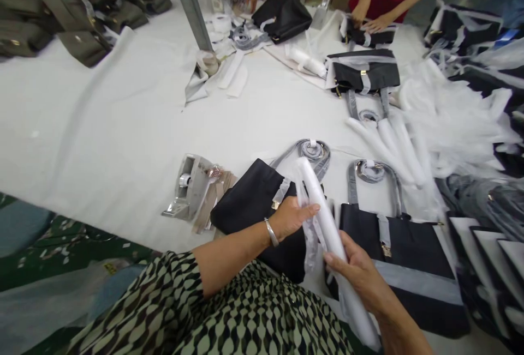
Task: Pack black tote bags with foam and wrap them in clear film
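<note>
My left hand (291, 217) and my right hand (360, 276) both grip a long white foam-wrapped roll (323, 210) that slants up and away from me. The left hand, with a silver bangle on its wrist, pinches the roll near its middle above a black handbag (254, 199). Lower down, the right hand's fingers curl round the roll. A second black handbag (403, 246) with a grey strap lies just right of my hands.
A tape dispenser (189, 186) sits left of the black handbag on the white table (114, 120). More white rolls (388, 142), wrapped black bags (364, 71) and olive bags (61, 11) lie around. Other people's hands (370, 21) work at the far edge beside a metal post (190, 6).
</note>
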The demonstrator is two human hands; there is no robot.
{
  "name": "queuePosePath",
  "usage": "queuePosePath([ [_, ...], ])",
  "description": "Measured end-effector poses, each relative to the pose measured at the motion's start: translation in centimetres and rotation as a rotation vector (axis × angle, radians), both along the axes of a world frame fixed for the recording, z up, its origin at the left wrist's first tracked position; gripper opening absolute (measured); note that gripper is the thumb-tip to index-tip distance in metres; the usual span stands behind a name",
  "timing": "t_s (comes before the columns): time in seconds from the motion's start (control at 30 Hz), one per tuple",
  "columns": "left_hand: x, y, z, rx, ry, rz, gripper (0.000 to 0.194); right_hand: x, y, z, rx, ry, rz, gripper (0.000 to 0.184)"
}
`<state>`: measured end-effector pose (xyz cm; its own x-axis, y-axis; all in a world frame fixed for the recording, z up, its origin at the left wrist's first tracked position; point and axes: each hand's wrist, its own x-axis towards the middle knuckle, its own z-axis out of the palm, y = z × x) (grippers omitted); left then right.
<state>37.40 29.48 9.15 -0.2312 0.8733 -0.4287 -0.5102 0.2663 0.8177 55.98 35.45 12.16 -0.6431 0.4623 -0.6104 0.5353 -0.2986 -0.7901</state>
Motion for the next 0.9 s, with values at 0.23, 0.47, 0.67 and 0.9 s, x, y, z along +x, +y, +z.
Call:
queuePosePath([
  [0.23,-4.0,-2.4,0.7,-0.077,0.443,-0.129,0.034,-0.2,-0.3,-0.4,0.214,-0.098,-0.033,0.046],
  [0.47,-13.2,-3.4,1.8,-0.314,1.397,-0.137,0.025,2.2,1.8,-1.1,0.513,-0.172,0.071,0.046],
  [0.67,-19.1,-1.8,2.1,-0.382,1.794,-0.151,0.041,2.1,3.3,0.4,0.744,-0.282,0.143,0.040],
  [0.9,-23.5,-1.8,2.6,-0.471,1.824,-0.115,0.040,2.6,4.3,3.5,0.256,-0.204,0.175,0.029],
])
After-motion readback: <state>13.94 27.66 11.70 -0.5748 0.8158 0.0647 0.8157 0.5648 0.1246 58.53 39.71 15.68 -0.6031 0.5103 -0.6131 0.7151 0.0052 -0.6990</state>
